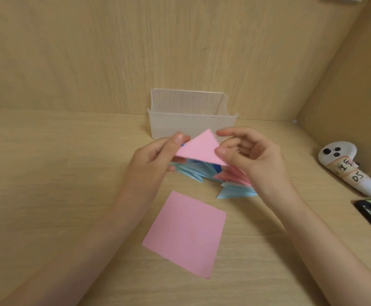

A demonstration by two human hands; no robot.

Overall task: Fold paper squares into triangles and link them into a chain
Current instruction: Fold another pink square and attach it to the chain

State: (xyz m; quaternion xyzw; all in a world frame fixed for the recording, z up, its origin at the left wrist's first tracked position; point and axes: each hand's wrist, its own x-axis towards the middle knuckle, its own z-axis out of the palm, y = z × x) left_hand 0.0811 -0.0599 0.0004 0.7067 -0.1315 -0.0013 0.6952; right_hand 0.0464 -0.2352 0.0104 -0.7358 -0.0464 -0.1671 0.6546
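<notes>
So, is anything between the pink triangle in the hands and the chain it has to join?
Nothing visible. The left hand and right hand pinch the triangle right above the chain. The pink square lies nearer the camera and the box behind, both off that path.

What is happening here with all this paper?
A person is folding paper. The left hand and the right hand each pinch one corner of a pink triangle, held just above a chain of blue and pink folded pieces on the wooden desk. A flat pink square lies nearer, not yet folded. A clear plastic box stands behind.
</notes>
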